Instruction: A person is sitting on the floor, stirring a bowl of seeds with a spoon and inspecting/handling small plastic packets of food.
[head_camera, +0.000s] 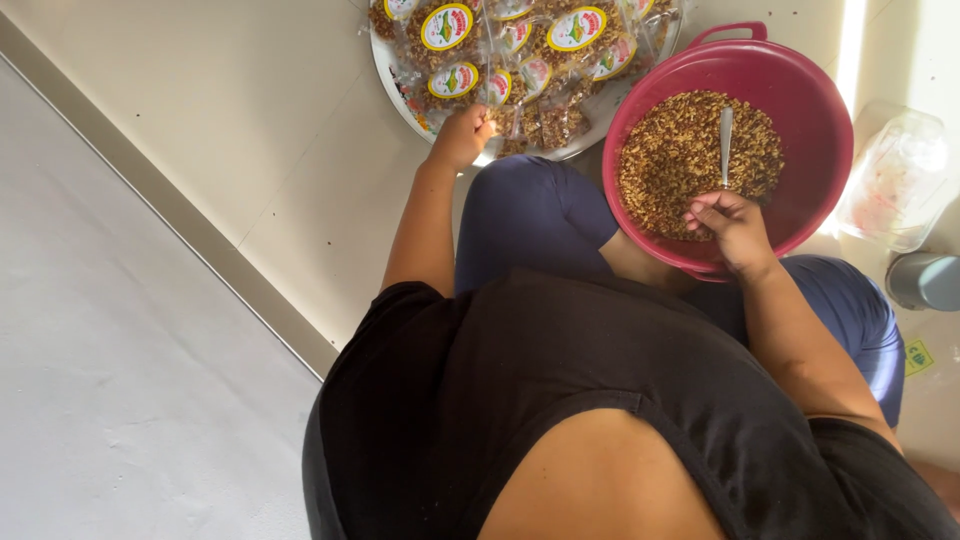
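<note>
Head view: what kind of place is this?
Probably a home floor used for packing snacks: a person sits on pale floor tiles beside a pink basin of loose mix and a tray of filled bags.

Your basin (800, 110), upper right of the frame, is magenta-pink; the mix (670, 160) in it is speckled brown and tan, with a silver spoon (726, 140) on top. Top centre, clear packets (520, 50) show brown contents and yellow oval labels edged red, on a white tray (390, 80). Your shirt (560, 380) is black, trousers (530, 215) navy. Floor (250, 130) cream; wall (120, 380), lower left, pale grey.
</note>
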